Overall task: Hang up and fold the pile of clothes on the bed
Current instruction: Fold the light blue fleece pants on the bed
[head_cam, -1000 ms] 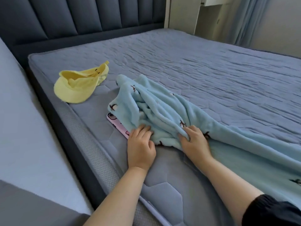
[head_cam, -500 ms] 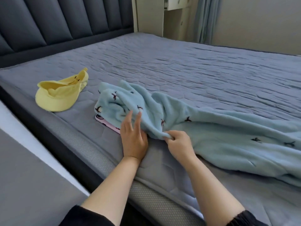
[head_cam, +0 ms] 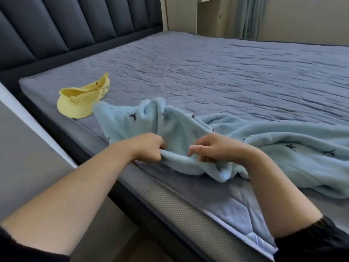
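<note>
Two grips — left hand [head_cam: 149, 148], right hand [head_cam: 217, 148] — pinch the blue garment [head_cam: 273, 137] by its near edge, rest lying beyond.

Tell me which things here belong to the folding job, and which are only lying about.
Job: blue fleece garment, gripped by left hand and right hand; yellow cloth item, probably next.
Just there: mattress, headboard, curtain.
</note>
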The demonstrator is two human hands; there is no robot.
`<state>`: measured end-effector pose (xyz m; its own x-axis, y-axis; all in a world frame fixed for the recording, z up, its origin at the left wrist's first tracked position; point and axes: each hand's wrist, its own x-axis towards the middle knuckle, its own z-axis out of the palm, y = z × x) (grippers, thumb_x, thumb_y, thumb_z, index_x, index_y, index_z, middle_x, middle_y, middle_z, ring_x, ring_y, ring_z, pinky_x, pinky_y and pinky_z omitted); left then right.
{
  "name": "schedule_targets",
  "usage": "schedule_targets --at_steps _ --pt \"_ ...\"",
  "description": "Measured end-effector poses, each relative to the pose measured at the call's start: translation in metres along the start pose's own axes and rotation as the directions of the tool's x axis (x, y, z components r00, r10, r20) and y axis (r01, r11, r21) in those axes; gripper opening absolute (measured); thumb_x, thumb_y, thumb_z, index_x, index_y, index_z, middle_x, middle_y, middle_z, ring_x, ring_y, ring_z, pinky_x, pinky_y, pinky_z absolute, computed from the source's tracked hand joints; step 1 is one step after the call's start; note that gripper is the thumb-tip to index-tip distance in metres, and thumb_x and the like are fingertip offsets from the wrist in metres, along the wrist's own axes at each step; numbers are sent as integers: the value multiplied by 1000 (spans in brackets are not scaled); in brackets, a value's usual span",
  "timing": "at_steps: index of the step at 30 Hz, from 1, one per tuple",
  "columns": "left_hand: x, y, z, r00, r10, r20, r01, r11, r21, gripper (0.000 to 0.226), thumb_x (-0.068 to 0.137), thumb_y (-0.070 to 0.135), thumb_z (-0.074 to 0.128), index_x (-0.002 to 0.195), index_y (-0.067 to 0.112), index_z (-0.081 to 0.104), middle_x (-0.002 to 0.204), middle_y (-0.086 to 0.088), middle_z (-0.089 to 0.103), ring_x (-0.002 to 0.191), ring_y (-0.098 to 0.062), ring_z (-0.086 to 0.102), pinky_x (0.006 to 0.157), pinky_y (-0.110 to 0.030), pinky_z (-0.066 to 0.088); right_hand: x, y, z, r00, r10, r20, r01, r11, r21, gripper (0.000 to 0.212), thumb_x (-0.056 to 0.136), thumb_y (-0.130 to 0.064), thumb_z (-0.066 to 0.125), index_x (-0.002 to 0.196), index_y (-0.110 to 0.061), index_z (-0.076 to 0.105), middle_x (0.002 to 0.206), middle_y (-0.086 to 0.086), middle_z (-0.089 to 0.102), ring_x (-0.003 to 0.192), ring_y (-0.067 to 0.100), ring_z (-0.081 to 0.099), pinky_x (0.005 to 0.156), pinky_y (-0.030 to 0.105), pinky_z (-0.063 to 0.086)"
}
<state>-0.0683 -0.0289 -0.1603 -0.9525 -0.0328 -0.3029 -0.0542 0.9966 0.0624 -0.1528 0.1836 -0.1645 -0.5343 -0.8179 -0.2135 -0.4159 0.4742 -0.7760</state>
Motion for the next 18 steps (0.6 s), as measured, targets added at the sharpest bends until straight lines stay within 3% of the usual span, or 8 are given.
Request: schedule_targets --at_steps 2,4,7,9,11,14,16,18 --pt "-10 1 -4 871 -3 492 98 981 -168 6 83 19 60 87 15 63 70 -3 61 58 -13 59 54 -25 48 0 3 5 1000 18 21 -20 995 99 27 94 -36 54 85 -16 69 66 -4 71 56 5 62 62 25 54" --pt "-17 2 -6 802 83 591 242 860 -450 19 92 23 60 103 8 64 75 -6 67 62 -13 65 60 -25 54 8 13 10 924 0 -382 27 997 66 22 93 -24 54 79 -13 67 70 0 71 62 9 60 66 32 50" --pt "-8 5 -9 990 -138 -40 67 687 -724 12 92 12 57 83 11 65 68 -3 67 59 -13 60 58 -25 48 14 29 10 686 -59 -726 -107 978 -180 18 91 -20 50 97 -16 67 100 1 66 97 21 55 81 33 41" --pt "3 10 -13 793 -222 -568 -132 847 -515 10 87 6 58 83 11 66 79 -5 66 72 -16 57 70 -27 44 17 38 10 799 -60 -599 -215 901 -377 15 90 -24 49 96 -16 60 101 4 62 101 27 53 79 35 38" --pt "14 16 -15 746 -8 -666 -117 983 -143 23 85 8 61 107 8 67 109 -9 65 101 -23 56 90 -29 40 19 40 14 921 0 -389 -209 843 -495 14 86 -28 51 76 -21 46 81 -2 54 83 27 53 67 33 34" --pt "20 27 -16 970 -21 -241 6 998 -62 21 97 31 47 95 18 64 101 -5 63 102 -26 55 80 -32 39 18 36 2 991 88 -105 -126 891 -436 32 81 -34 55 59 -20 36 56 -6 42 55 14 41 52 28 29" --pt "22 28 -14 977 -165 133 171 985 -33 34 100 41 39 82 18 58 91 -2 57 91 -23 54 76 -30 36 11 28 -7 986 160 39 -133 910 -392 44 81 -53 54 53 -20 46 44 -9 47 42 5 43 51 25 31" --pt "23 27 -11 925 -264 272 262 964 43 37 99 42 40 86 14 60 96 -7 60 89 -24 53 76 -29 36 8 24 -8 976 199 93 -164 942 -293 52 84 -65 45 58 -23 61 49 -16 60 44 -1 52 56 24 39"
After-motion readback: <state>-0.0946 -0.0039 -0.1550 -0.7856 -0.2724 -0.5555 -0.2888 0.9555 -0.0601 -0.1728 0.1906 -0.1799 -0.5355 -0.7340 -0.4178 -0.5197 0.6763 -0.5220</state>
